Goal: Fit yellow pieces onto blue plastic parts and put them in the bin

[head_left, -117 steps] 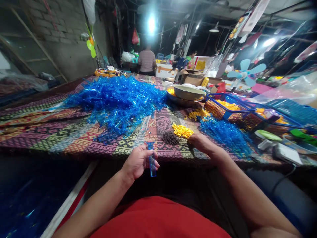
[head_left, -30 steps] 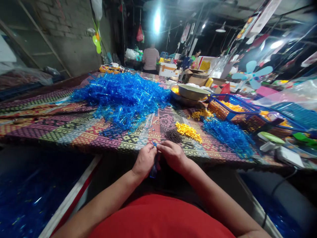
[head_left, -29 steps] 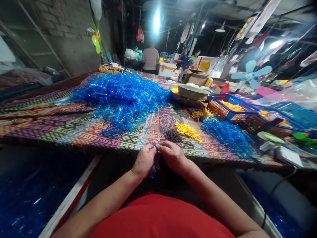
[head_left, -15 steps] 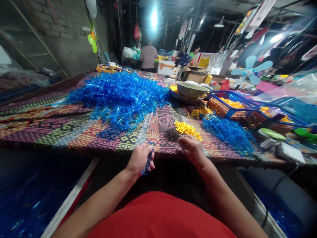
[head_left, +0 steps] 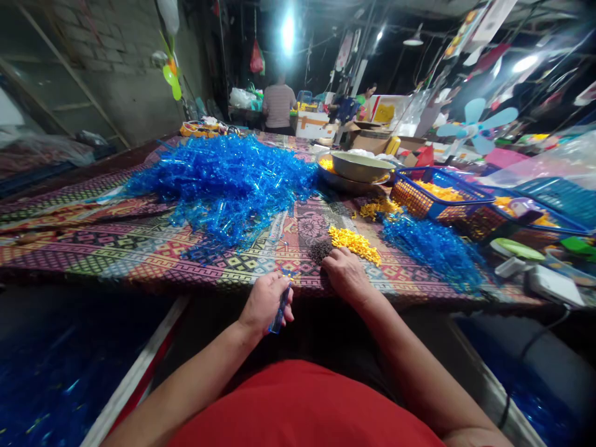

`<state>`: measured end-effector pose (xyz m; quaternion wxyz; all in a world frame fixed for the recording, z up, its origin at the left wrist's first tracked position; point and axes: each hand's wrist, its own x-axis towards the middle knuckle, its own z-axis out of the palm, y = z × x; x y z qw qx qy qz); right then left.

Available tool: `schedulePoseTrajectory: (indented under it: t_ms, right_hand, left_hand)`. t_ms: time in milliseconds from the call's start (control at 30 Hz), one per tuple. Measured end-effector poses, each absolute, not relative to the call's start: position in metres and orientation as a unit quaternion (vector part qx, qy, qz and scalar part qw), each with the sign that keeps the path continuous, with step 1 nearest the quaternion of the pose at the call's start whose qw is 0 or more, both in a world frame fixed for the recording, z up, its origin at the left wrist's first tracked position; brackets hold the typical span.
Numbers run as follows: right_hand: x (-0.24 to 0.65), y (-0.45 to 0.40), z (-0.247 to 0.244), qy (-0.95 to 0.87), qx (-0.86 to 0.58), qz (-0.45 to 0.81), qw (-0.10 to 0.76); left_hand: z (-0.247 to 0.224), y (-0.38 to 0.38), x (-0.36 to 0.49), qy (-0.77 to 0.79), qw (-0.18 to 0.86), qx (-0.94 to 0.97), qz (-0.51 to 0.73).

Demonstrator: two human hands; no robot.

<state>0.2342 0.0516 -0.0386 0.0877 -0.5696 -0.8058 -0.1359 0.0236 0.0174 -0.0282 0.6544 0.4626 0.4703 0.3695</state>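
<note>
Pinching a translucent blue plastic piece [head_left: 281, 307] over the table [head_left: 139, 248] edge: left hand [head_left: 264, 303], grip closed on it. Right hand [head_left: 347, 273] at its 2 o'clock, fingertips against the dark bead pile [head_left: 319, 250]; can't tell if grip holds any. Yellow plastic bits [head_left: 354, 243] adjoin at 3 o'clock; a careless scoop could mix both.

Back there, a light [head_left: 288, 34] is glaring above a person [head_left: 279, 105] in stripes, a red bag [head_left: 256, 58] is hanging nearby, and a pale-blue fan [head_left: 473, 130] is standing off right.
</note>
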Motion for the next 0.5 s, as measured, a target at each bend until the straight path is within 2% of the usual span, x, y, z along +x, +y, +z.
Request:
schedulePoseTrajectory:
  t_ms: [400, 500]
  right_hand:
    - [0.2303, 0.0604, -0.0360, -0.844, -0.511, -0.110, 0.117]
    - [0.2302, 0.0609, -0.0353, -0.826, -0.535, -0.128, 0.127]
  left_hand:
    - [-0.0339, 0.0201, 0.0233, 0.470, 0.648, 0.465, 0.377]
    - [-0.0353, 0.0222, 0.0191, 0.470, 0.645, 0.459, 0.390]
